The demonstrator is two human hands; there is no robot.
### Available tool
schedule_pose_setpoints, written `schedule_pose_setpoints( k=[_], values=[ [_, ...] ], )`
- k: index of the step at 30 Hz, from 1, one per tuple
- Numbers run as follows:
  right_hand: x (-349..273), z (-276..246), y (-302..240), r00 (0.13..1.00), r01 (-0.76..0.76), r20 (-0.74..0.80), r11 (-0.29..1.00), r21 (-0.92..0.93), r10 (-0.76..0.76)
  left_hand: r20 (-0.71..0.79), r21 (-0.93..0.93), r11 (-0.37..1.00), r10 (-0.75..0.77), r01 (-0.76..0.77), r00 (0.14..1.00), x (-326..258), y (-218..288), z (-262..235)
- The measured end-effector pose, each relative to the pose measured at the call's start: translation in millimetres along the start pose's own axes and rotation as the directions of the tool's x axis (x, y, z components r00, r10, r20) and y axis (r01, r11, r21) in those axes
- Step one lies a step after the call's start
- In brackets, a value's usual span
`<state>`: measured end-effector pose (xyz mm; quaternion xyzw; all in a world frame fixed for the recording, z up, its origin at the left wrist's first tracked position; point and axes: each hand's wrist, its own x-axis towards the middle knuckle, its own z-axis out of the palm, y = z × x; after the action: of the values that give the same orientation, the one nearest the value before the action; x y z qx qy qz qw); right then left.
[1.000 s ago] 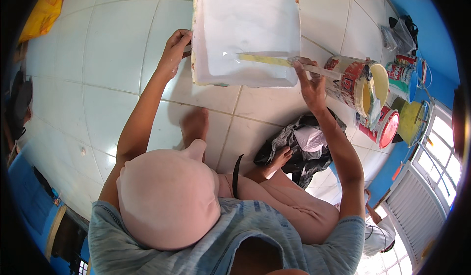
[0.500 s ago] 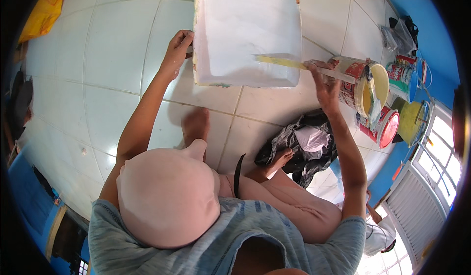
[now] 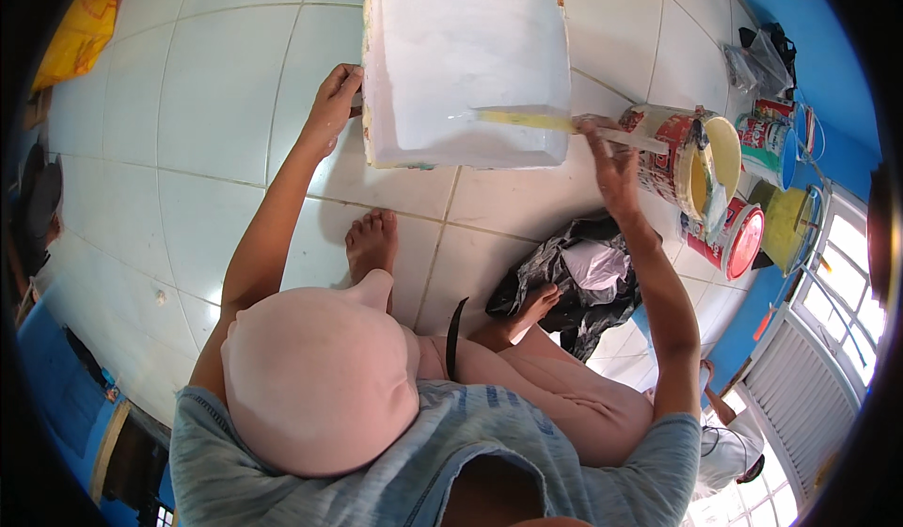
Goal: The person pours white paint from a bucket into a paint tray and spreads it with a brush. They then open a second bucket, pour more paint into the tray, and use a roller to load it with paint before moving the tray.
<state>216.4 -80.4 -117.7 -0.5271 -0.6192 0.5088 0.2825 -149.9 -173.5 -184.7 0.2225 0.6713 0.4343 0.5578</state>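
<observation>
A rectangular paint tray (image 3: pixel 374 141) with paint-stained edges holds smooth white paint. My left hand (image 3: pixel 336 102) is closed on its left edge, the fingertips partly hidden at the rim. In my right hand (image 3: pixel 613 165), at the tray's right side, is a flat stirring stick (image 3: pixel 536 119) gripped between fingers and thumb. The stick's yellow-coated part reaches over the near right rim, its tip at the white paint; its paler end points right, in front of a paint bucket (image 3: pixel 663 165).
Several paint buckets stand to the right, among them a red-lidded one (image 3: pixel 743 240) and a green-and-white one (image 3: pixel 767 151). A black plastic bag (image 3: pixel 527 268) lies by my right foot. A yellow bag (image 3: pixel 80 23) is at the far left. Another person (image 3: pixel 729 447) sits lower right.
The view has shifted slightly. The stick's tip has moved a little to the left in the tray. My left foot, blurred before, now shows its toes clearly. Both hands keep their holds.
</observation>
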Motion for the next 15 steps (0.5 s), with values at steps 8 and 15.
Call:
schedule_pose_setpoints(
  k=[8,15],
  values=[
    [5.3,-30.8,1.1,0.942,0.331,0.161,0.890,-0.315,-0.293,0.026,0.001,0.999,-0.037,0.037,0.999,-2.4,-6.0,-2.6],
    [-8.4,-3.8,-10.1,0.998,0.058,0.035,0.979,-0.196,-0.053,-0.004,-0.072,0.997,-0.040,0.039,0.999,-7.3,-12.8,8.2]
  ],
)
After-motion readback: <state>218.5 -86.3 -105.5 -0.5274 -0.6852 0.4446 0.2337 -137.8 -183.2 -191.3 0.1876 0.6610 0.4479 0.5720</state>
